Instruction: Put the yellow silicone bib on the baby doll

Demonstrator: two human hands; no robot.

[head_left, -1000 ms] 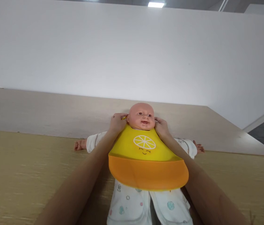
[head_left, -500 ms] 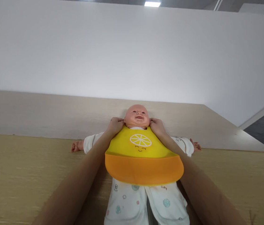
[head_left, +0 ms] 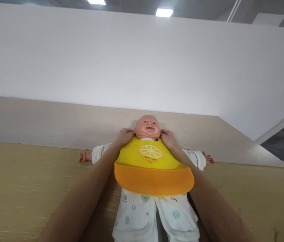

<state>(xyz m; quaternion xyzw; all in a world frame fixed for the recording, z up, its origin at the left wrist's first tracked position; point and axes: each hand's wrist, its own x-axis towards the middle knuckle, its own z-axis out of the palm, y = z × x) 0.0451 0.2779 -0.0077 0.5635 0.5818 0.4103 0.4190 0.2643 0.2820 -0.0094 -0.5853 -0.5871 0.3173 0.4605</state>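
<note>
A baby doll [head_left: 147, 125] lies on its back, arms spread out to the sides, dressed in white clothes [head_left: 132, 215] with small coloured prints. Over its chest is a bib [head_left: 129, 151], yellow above with a white citrus slice and a smiling face, and with an orange catch pocket along the bottom. My left hand [head_left: 126, 136] is curled at the left side of the doll's neck, on the bib's upper end. At the other side of the neck, my right hand [head_left: 168, 137] is closed on the bib's other upper end. Both sets of fingertips are hidden behind the neck.
The doll rests on a wood-toned surface [head_left: 31, 188] with a paler, greyish strip [head_left: 43, 124] behind its head. A white wall [head_left: 132, 60] rises at the back. At the right, the strip ends in a slanted edge, with a dark floor area [head_left: 283, 141] beyond.
The view has tilted slightly upward, showing more of the ceiling lights. Both hands stay at the doll's neck, and the bib lies almost as before.
</note>
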